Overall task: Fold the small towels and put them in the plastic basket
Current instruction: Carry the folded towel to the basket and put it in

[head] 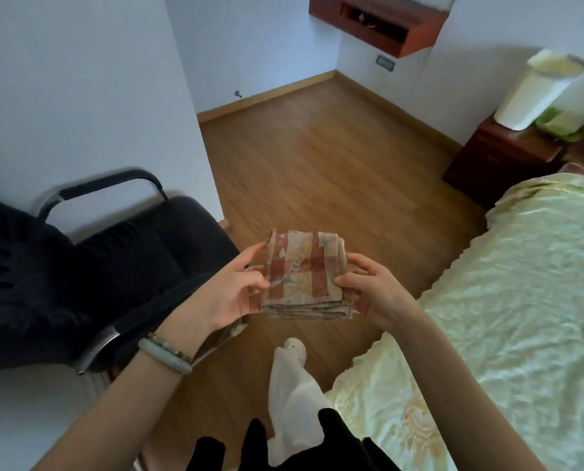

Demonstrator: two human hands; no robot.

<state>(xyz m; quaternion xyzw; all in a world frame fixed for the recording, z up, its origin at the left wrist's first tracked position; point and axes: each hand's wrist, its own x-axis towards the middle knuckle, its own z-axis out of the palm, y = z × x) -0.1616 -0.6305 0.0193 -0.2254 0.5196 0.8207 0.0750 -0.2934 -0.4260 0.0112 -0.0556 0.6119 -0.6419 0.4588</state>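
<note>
A small folded towel [304, 273] with red, yellow and grey checks hangs in the air above the wooden floor, folded into a thick square with several layers showing at its near edge. My left hand [236, 290] pinches its left side, thumb on top. My right hand [375, 290] grips its right side. No plastic basket is in view.
A black armchair [114, 260] with metal arms stands at the left. A bed with a pale green cover [521, 300] fills the right. A dark wooden nightstand [497, 161] carries a white bin [538, 90]. My leg in a white sock [294, 375] stretches over the floor.
</note>
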